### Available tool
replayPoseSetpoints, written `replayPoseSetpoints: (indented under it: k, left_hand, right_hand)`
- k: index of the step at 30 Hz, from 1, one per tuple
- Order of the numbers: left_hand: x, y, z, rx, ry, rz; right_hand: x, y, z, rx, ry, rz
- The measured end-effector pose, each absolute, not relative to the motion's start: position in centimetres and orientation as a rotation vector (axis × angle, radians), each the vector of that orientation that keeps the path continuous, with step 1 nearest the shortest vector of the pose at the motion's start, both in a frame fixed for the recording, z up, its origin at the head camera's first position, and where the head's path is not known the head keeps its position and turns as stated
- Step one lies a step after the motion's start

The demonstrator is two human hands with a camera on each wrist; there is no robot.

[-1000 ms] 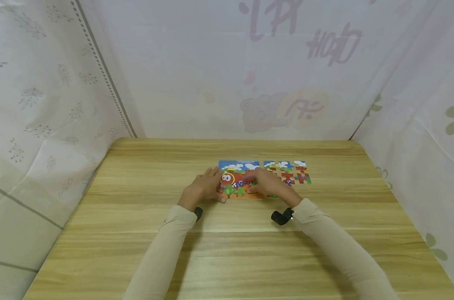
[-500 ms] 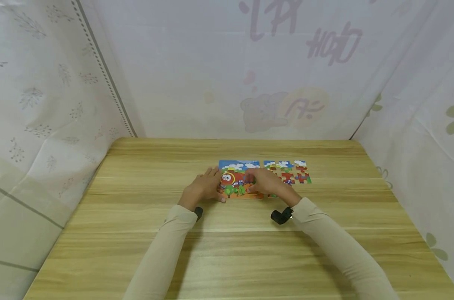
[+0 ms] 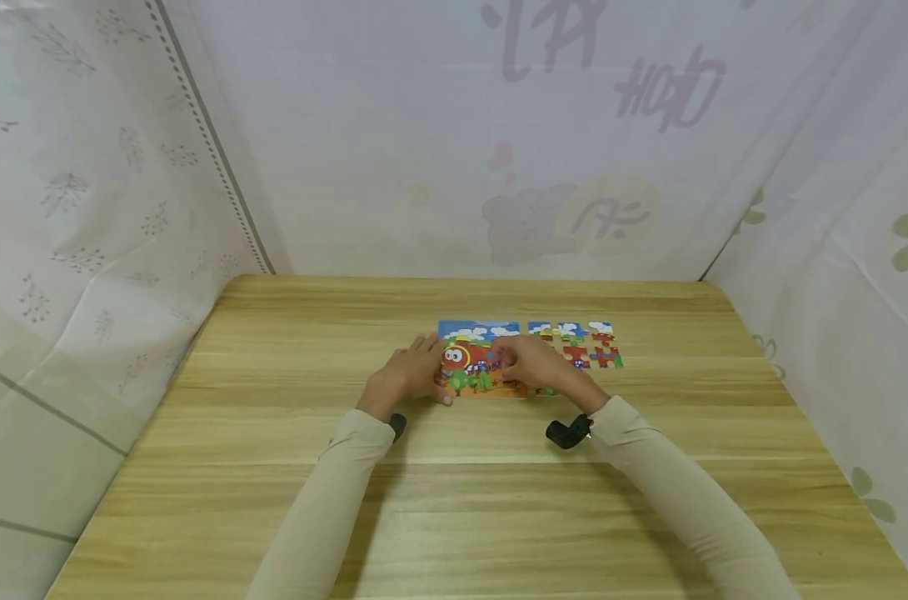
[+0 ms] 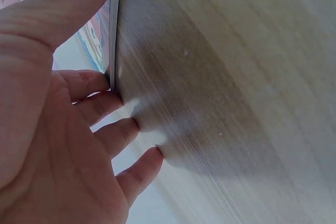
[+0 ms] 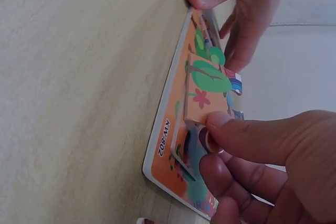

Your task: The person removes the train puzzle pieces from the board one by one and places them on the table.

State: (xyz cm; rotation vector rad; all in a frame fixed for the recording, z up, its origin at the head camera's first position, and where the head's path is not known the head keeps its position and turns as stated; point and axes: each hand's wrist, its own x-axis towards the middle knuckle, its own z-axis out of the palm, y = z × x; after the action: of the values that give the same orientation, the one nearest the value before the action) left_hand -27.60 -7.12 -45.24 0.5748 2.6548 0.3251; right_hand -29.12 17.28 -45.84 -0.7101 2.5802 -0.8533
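Note:
A jigsaw board [image 3: 475, 325], with a red-faced cartoon picture under a blue sky, lies on the wooden table. Beside its left edge is my left hand [image 3: 409, 373], fingers spread and tips on the tabletop, thumb at the near corner. In the left wrist view the index finger [image 4: 92, 82] touches the board's edge. My right hand [image 3: 536, 364] is over the board's right half. Its thumb and fingers pinch the corner of an orange puzzle piece [image 5: 203, 88] with a green leaf and a red flower, which lies tilted over the picture. Part of the board is hidden under the fingers.
Several loose puzzle pieces [image 3: 604, 357] lie in rows right of the board, partly covered by my right hand. White patterned cloth [image 3: 394, 167] hangs behind the table [image 3: 454, 517] and at both sides. A black wrist camera [image 3: 568, 433] sits under my right wrist.
My right fingers and thumb have shifted slightly right, baring more of the orange lower part with its red flower. The left hand and the board have stayed in place.

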Motion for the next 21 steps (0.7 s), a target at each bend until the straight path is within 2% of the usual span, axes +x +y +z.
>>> replayPoseSetpoints:
  k: [8, 21]
  left_hand:
    - [-27.4, -7.0, -45.0, 0.569, 2.646, 0.334]
    - [-27.3, -7.0, -44.8, 0.553, 2.646, 0.357]
  right_hand:
    - [-29.5, 19.4, -46.5, -0.556, 2.449, -1.11]
    - [-29.7, 26.2, -46.0, -0.378, 2.42, -1.24]
